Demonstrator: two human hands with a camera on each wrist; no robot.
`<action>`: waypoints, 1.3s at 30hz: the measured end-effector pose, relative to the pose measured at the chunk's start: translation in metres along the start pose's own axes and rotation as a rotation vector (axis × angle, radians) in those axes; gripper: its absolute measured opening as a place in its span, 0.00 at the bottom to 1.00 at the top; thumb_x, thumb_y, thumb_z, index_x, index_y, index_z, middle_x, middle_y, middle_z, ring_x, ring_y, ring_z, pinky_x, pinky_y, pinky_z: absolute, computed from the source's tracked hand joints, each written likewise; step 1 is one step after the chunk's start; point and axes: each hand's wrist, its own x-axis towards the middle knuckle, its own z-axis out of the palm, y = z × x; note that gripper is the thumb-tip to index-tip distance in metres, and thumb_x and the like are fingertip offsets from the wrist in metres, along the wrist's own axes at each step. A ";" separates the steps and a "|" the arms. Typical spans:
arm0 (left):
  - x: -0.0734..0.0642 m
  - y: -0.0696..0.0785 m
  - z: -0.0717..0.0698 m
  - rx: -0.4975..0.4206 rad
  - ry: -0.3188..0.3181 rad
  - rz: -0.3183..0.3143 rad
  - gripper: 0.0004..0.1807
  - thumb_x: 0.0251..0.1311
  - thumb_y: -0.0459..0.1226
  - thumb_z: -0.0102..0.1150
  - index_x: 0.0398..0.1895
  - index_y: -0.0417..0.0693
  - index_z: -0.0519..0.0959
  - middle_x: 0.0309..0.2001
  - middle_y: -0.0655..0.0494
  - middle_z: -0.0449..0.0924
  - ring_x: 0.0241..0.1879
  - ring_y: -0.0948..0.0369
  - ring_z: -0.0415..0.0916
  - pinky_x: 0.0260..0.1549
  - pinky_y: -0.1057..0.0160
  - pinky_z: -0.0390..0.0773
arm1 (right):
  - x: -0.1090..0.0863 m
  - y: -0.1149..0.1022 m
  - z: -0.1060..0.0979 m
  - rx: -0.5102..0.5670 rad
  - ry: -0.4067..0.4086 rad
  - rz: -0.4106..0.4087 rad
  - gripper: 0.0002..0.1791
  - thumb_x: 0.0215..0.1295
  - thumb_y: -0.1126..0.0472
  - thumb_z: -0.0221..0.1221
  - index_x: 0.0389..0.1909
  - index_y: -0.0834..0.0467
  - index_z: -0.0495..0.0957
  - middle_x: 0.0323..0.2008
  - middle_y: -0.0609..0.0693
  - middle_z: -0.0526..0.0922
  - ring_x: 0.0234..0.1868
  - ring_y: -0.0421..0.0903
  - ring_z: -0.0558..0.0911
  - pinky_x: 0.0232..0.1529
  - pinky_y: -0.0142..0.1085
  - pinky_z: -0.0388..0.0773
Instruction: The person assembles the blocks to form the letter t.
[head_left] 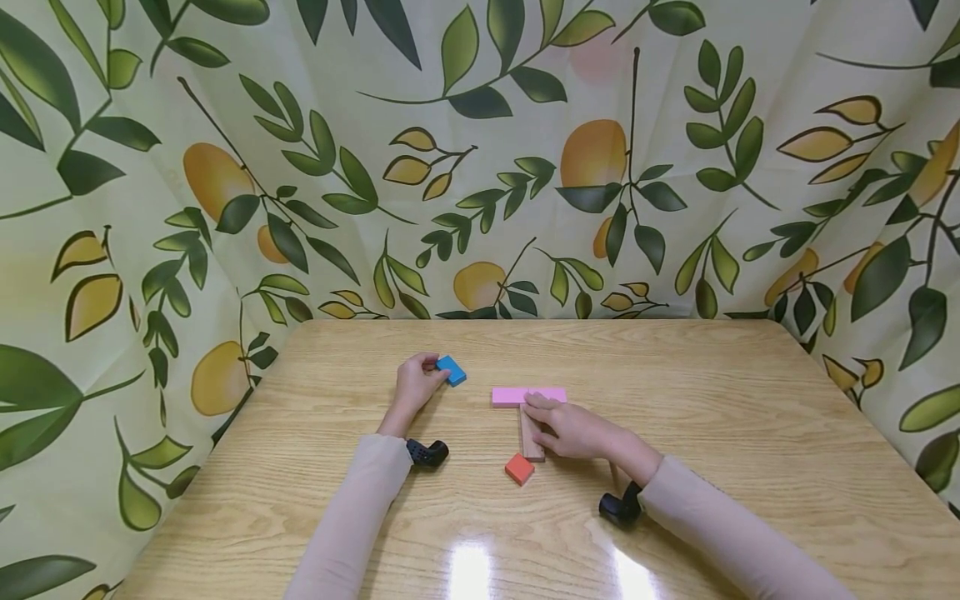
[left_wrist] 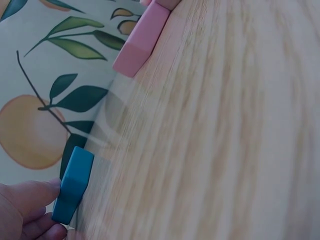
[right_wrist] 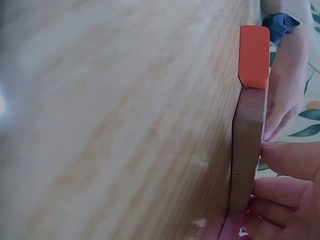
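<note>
Fingers of the left hand [head_left: 416, 387] pinch a flat blue block [head_left: 452, 369], left of the long pink bar [head_left: 510, 397]. The right hand [head_left: 581, 429] has its fingers spread, touching the wooden block [head_left: 528, 435] on the shiny tabletop [head_left: 750, 425], by a red block [head_left: 519, 470]. The right wrist view (not the head view) shows the wood's tiny dark dot.

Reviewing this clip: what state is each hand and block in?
Left hand: pinching the blue block.
Blue block: held.
Right hand: fingers touching the wooden block.
Wooden block: lying down, not upright.
Pink piece: lying crosswise at the wooden block's far end.
Orange block: lying by its near end, not held.
</note>
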 end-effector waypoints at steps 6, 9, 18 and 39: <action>0.000 0.003 0.000 0.001 -0.006 -0.012 0.21 0.58 0.33 0.64 0.53 0.30 0.77 0.50 0.35 0.81 0.51 0.45 0.79 0.54 0.50 0.79 | 0.000 -0.001 0.000 0.003 0.002 -0.007 0.29 0.70 0.57 0.54 0.68 0.64 0.64 0.73 0.60 0.61 0.74 0.57 0.62 0.71 0.52 0.64; 0.000 0.002 0.001 0.010 -0.005 -0.014 0.21 0.58 0.34 0.64 0.53 0.31 0.77 0.50 0.35 0.81 0.51 0.45 0.79 0.53 0.51 0.79 | -0.001 -0.001 -0.001 0.004 0.001 -0.009 0.29 0.70 0.57 0.54 0.68 0.64 0.64 0.73 0.60 0.61 0.74 0.57 0.62 0.71 0.52 0.64; 0.000 0.002 0.003 0.008 -0.002 -0.004 0.21 0.57 0.33 0.65 0.53 0.30 0.77 0.50 0.35 0.81 0.50 0.45 0.79 0.53 0.51 0.80 | -0.002 -0.002 -0.001 0.008 -0.004 0.002 0.29 0.71 0.57 0.53 0.69 0.64 0.63 0.73 0.60 0.60 0.74 0.58 0.62 0.71 0.52 0.64; 0.003 0.003 0.009 0.014 -0.010 0.021 0.21 0.57 0.33 0.65 0.52 0.31 0.78 0.49 0.36 0.82 0.50 0.45 0.80 0.53 0.51 0.80 | -0.002 -0.002 0.000 0.009 0.008 -0.006 0.29 0.70 0.57 0.54 0.68 0.64 0.64 0.73 0.61 0.60 0.74 0.58 0.62 0.71 0.53 0.64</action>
